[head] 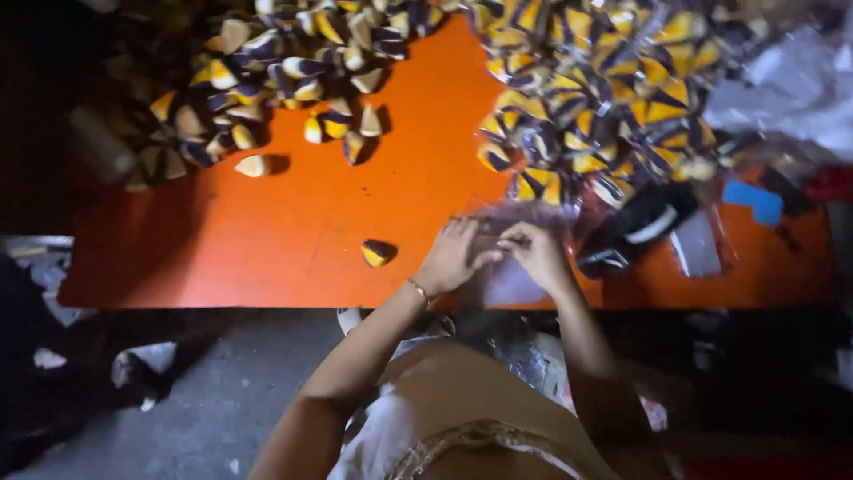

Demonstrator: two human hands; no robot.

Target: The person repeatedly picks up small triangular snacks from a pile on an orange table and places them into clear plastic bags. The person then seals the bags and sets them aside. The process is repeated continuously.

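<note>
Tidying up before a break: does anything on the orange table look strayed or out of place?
One cone-shaped piece lies alone on the orange table, apart from the loose heap at the far edge. It sits just beside the left hand, which with the right hand holds a clear bag.

On the table (293, 231), 1 loose cone (377, 252) lies left of both hands (498, 253).

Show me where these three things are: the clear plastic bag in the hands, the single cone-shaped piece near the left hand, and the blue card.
clear plastic bag (514, 283), head view, lower flat part.
single cone-shaped piece (377, 252), head view, its middle.
blue card (753, 201), head view, its middle.
</note>
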